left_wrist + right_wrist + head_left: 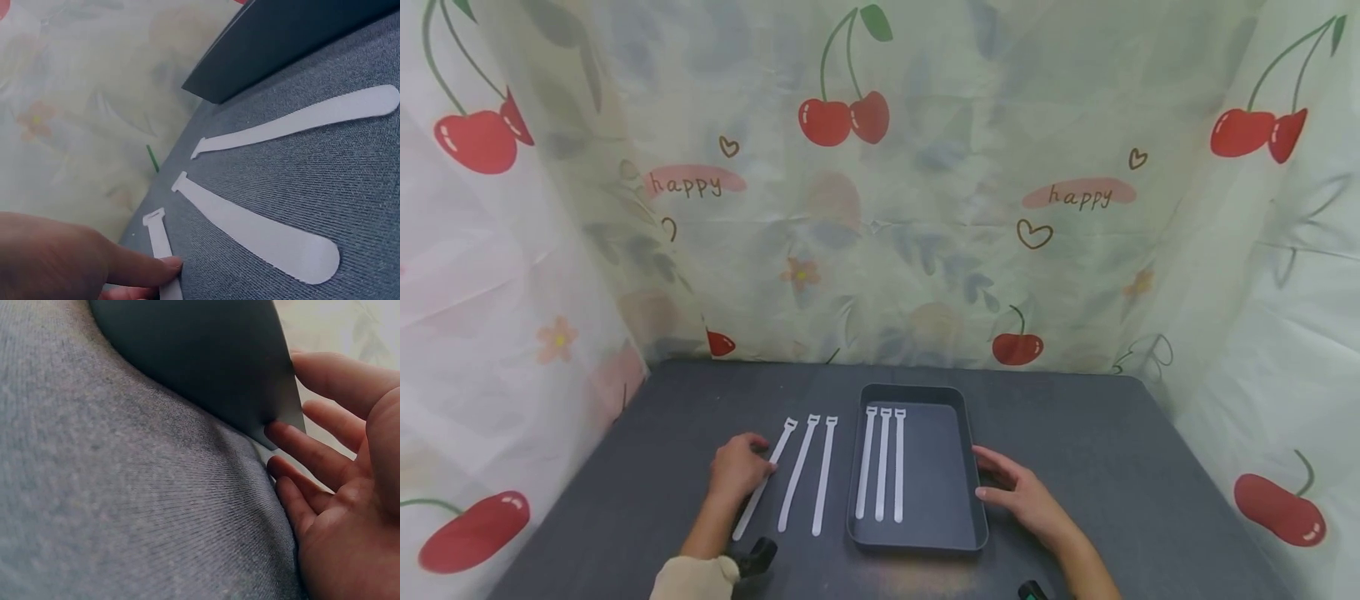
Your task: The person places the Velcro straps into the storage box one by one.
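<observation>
Three straps (883,465) in tray (934,475), head-view only, left hand (737,468) pinching another strap (756,500), right hand (1019,497) spread

Left hand (737,467) at half past seven, its forearm (709,525) slanting toward one, fingers (754,440) bent. Right hand (1028,500) near five, forearm (1084,562) angled toward half past ten, fingers (309,450) loosely spread.
</observation>
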The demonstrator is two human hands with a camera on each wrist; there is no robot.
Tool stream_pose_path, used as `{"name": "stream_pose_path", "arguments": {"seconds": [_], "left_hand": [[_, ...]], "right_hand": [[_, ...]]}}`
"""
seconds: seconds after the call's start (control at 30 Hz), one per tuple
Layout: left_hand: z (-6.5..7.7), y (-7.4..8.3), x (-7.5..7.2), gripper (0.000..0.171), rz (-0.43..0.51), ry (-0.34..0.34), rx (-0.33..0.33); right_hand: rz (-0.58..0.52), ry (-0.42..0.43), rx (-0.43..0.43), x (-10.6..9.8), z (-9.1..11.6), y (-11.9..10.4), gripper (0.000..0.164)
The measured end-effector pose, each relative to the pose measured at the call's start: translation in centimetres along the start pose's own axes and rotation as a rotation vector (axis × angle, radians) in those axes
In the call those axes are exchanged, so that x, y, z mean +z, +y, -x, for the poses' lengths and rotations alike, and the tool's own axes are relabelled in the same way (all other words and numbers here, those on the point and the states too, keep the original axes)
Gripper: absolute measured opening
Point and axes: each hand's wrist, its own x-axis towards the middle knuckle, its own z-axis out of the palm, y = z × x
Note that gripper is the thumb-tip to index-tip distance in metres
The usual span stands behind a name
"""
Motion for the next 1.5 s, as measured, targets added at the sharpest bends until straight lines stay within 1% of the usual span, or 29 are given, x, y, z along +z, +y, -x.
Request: {"name": "stream_pose_path", "arguments": {"seconds": [0.07, 0.2, 0.37, 0.47, 0.57, 0.63, 0.67, 0.8, 0.87, 1.03, 1.27, 1.37, 1.5], "left_hand": [[0.0, -0.1, 0.0, 0.035, 0.004, -0.015, 0.038], [-0.1, -0.4, 0.2, 0.033, 0.053, -0.042, 0.109], [-0.1, -0.3, -0.2, 0.036, 0.119, -0.11, 0.193], [-0.1, -0.2, -0.8, 0.038, 0.15, -0.155, 0.229], [-0.1, -0.1, -1.3, 0.034, 0.19, -0.201, 0.256], [-0.2, 0.2, -1.6, 0.03, 0.229, -0.231, 0.266], [-0.2, 0.4, -1.7, 0.028, 0.251, -0.247, 0.259], [0.0, 1.4, -2.3, 0.027, 0.339, -0.291, 0.258], [0.1, 2.1, -2.5, 0.028, 0.378, -0.306, 0.259], [0.4, 3.5, -2.8, 0.031, 0.464, -0.357, 0.297], [1.0, 5.6, -2.8, 0.038, 0.57, -0.455, 0.382], [1.3, 6.5, -2.8, 0.04, 0.597, -0.472, 0.403], [1.8, 7.9, -2.3, 0.042, 0.63, -0.472, 0.428]], "right_hand": [[0.0, 0.0, 0.0, 0.0, 0.0, 0.1, 0.064], [0.001, 0.0, -0.008, -0.1, -0.1, 0.2, 0.064], [0.007, 0.004, -0.014, -0.2, -0.1, 0.1, 0.064], [0.026, 0.006, -0.013, -0.2, -0.2, 0.2, 0.064], [0.038, 0.014, -0.005, -0.2, -0.3, 0.3, 0.064], [0.04, 0.021, 0.004, -0.1, -0.3, 0.3, 0.065], [0.042, 0.021, 0.006, -0.1, -0.3, 0.3, 0.065], [0.03, 0.024, 0.012, -0.1, -0.4, 0.4, 0.065], [0.031, 0.015, 0.0, -0.1, -0.4, 0.5, 0.065], [0.032, -0.002, -0.025, -0.1, -0.4, 0.8, 0.065], [0.007, 0.003, -0.025, -0.2, -0.4, 1.0, 0.064], [0.016, -0.005, -0.044, -0.2, -0.4, 1.1, 0.063], [0.012, -0.009, -0.051, -0.2, -0.3, 1.0, 0.063]]}}
